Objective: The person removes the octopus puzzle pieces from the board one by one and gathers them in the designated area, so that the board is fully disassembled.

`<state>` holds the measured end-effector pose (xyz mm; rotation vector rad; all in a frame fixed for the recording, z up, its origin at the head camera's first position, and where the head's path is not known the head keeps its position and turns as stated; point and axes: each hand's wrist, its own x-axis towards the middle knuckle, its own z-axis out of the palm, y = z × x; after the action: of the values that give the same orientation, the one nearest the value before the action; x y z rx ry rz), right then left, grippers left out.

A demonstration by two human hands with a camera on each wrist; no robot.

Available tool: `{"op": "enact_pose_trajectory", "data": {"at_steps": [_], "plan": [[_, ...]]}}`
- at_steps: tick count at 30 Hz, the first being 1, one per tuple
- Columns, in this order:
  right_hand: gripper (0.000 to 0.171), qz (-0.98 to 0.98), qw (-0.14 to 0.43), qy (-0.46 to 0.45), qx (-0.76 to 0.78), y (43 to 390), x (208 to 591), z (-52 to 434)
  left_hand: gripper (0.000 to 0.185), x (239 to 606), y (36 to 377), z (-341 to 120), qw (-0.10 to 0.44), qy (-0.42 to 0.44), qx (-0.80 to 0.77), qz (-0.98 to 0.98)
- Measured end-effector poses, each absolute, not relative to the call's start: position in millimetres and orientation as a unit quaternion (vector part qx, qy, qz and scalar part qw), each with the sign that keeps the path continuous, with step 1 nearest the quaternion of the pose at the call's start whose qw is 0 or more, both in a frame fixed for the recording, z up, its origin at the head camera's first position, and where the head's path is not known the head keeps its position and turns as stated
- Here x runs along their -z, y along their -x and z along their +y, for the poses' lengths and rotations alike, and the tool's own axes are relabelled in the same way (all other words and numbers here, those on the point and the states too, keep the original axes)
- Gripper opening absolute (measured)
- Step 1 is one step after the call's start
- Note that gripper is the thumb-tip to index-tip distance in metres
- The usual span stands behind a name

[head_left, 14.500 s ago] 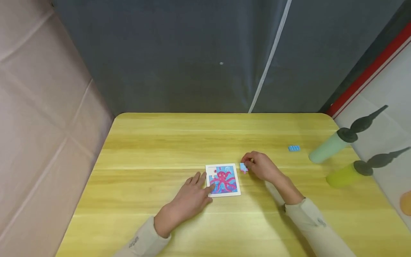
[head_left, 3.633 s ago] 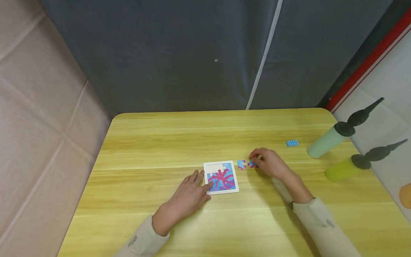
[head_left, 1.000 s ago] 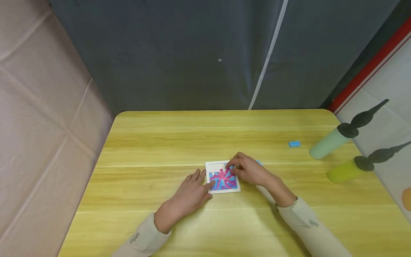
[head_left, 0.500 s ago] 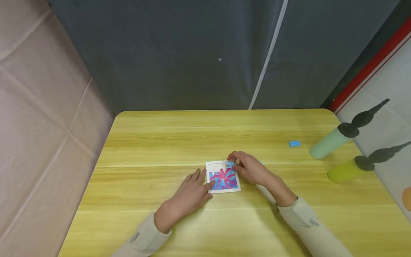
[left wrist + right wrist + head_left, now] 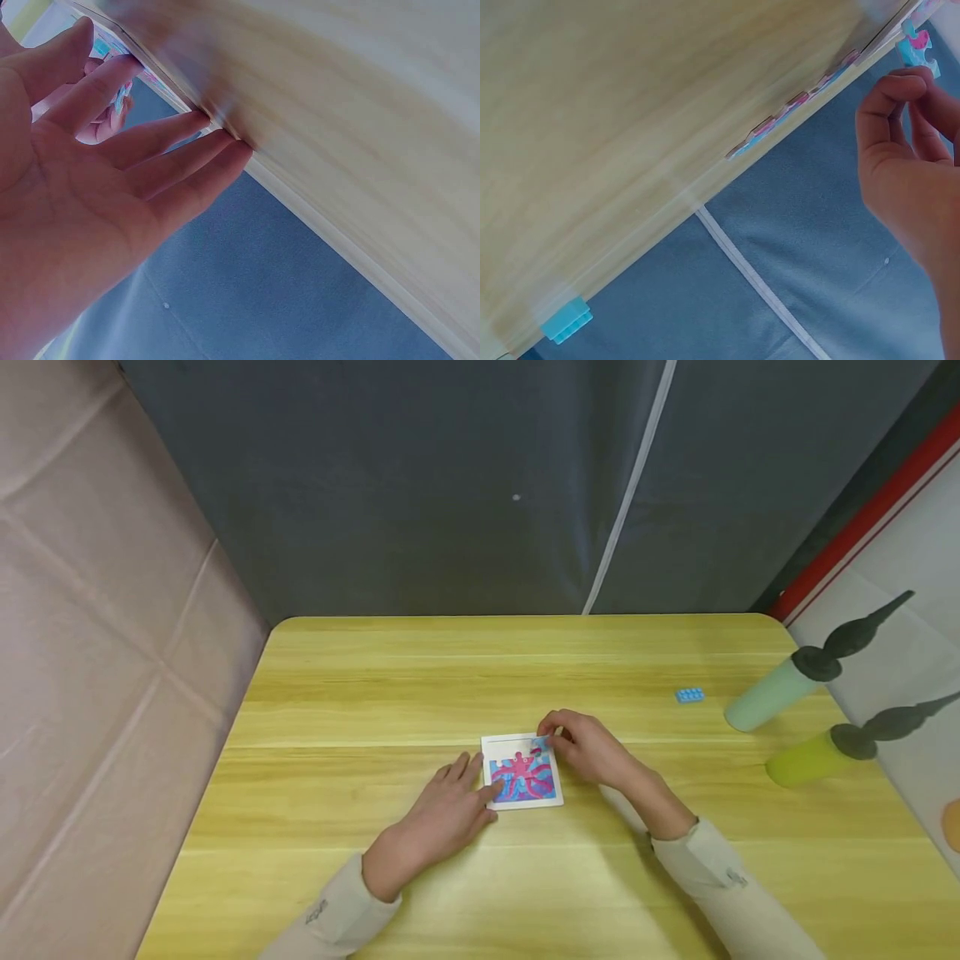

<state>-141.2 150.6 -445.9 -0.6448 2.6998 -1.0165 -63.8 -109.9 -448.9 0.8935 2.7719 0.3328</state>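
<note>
My right hand (image 5: 592,752) pinches a blue and pink jigsaw piece (image 5: 917,51) between thumb and finger. The piece is tilted up over the top right corner of a white puzzle tray (image 5: 522,806). Inside the tray, joined pieces show a pink octopus (image 5: 521,774); bare white board shows along its upper part. My left hand (image 5: 442,814) rests along the tray's left side, fingers straight, the index tip on the puzzle. In the left wrist view its other fingertips (image 5: 238,144) touch the tabletop. Loose jigsaw pieces (image 5: 791,111) lie right of the tray, hidden behind my right hand in the head view.
A light blue toy brick (image 5: 689,695) lies farther back on the wooden table (image 5: 360,693). Near the right edge stand a mint green bottle (image 5: 772,693) and a yellow-green bottle (image 5: 806,760), both with dark tops. A dark curtain (image 5: 412,493) hangs behind the table.
Top row pieces seen in the tray earlier have come out, and loose pieces appeared to its right. My right hand came back to the tray and has tilted up the top right piece. Left hand stayed.
</note>
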Motion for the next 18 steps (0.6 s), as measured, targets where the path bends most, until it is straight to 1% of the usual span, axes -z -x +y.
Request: {"op": "enact_pose_trajectory", "data": {"at_steps": [18], "plan": [[0.013,0.911,0.079,0.190,0.356,141,443,165,0.043,446,64,-108,0.108,-0.300,-0.121,0.940]]}}
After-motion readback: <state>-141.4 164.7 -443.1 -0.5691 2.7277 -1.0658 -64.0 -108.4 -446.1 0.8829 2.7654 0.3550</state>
